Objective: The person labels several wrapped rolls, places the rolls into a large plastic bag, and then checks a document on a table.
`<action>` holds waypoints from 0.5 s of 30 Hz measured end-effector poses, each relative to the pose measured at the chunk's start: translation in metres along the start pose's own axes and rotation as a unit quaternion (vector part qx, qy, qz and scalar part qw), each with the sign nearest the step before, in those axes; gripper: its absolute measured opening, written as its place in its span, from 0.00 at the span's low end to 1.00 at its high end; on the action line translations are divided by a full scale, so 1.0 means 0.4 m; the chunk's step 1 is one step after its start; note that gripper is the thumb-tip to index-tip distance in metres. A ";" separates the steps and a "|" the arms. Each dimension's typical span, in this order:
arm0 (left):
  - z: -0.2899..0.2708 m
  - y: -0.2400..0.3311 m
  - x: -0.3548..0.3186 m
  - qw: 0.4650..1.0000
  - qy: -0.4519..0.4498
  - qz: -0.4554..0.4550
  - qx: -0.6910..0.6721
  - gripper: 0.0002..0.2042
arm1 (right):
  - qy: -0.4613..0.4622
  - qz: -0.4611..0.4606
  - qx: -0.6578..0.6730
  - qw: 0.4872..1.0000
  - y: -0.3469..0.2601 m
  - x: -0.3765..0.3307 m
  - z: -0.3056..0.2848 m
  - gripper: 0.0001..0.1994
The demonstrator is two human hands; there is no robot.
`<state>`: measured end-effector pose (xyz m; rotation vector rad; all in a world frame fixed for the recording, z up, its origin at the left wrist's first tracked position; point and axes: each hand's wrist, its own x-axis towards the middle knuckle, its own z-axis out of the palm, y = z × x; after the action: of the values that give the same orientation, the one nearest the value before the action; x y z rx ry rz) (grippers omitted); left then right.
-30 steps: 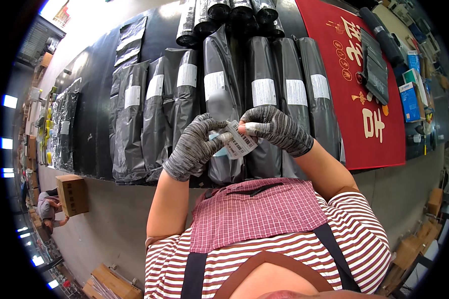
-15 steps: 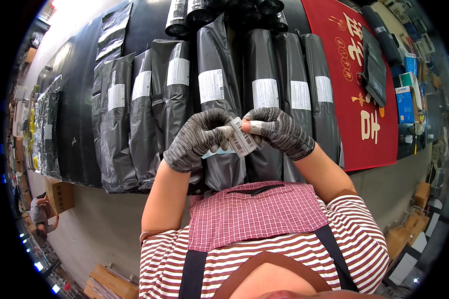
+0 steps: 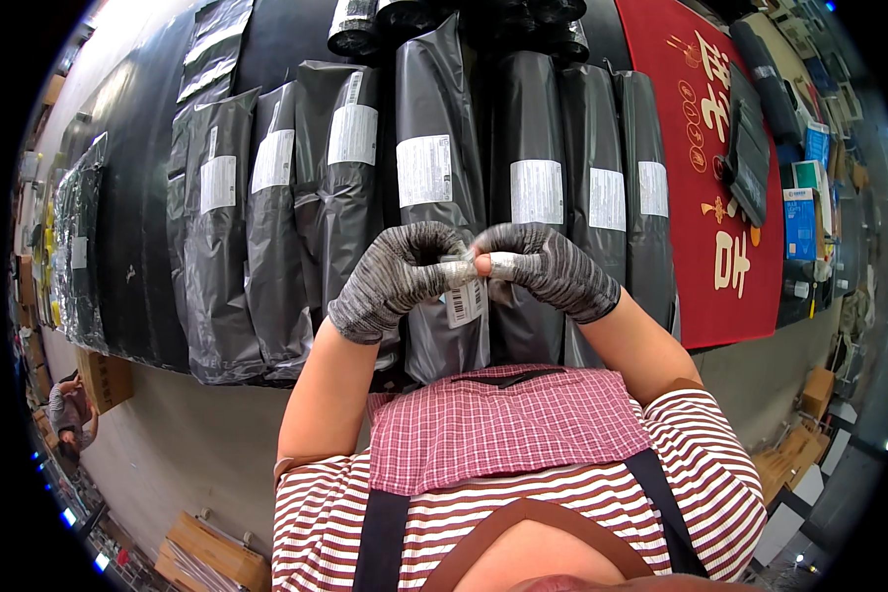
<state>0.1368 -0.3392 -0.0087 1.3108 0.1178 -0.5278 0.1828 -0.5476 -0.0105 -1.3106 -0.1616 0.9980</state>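
Observation:
My left hand (image 3: 402, 278) and my right hand (image 3: 551, 268), both in grey knit gloves with the fingertips bare, meet in front of my chest. Between their pinched thumbs and fingers is a small white barcode label (image 3: 466, 304), hanging down below the fingertips; its upper part is hidden by them. Beneath the hands lies a grey plastic mailing bag (image 3: 426, 94) with a white shipping label (image 3: 424, 169). Similar filled bags lie side by side, among them one to the left (image 3: 337, 212) and one to the right (image 3: 530, 113), each bearing a white label.
Rolls of black plastic (image 3: 405, 14) lie at the table's far edge. On the right a red cloth (image 3: 705, 306) carries a dark flat pouch (image 3: 748, 158); blue boxes (image 3: 800, 225) stand beyond it. At far left, a person bends by a cardboard box (image 3: 107, 380).
The barcode label has turned and sunk lower between my fingers, with less of it showing. My fingertips have come closer together. The view has shifted slightly.

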 end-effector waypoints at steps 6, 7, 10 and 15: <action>-0.037 -0.020 0.019 0.999 0.002 -0.038 -0.022 0.13 | -0.015 -0.035 -0.041 0.998 -0.029 0.027 0.003 0.14; -0.038 -0.021 0.020 0.998 0.002 -0.039 -0.052 0.12 | -0.003 -0.013 -0.027 1.000 -0.016 0.035 -0.006 0.12; -0.042 -0.024 0.019 0.994 0.003 -0.035 -0.104 0.10 | 0.000 0.025 -0.019 0.999 -0.019 0.045 -0.010 0.10; -0.062 -0.037 0.019 0.997 -0.040 -0.010 -0.058 0.11 | -0.019 0.022 -0.005 1.000 -0.009 0.060 -0.004 0.10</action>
<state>0.1423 -0.3204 -0.0315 1.1743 0.0931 -0.5816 0.2001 -0.5321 -0.0182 -1.3089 -0.1677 1.0611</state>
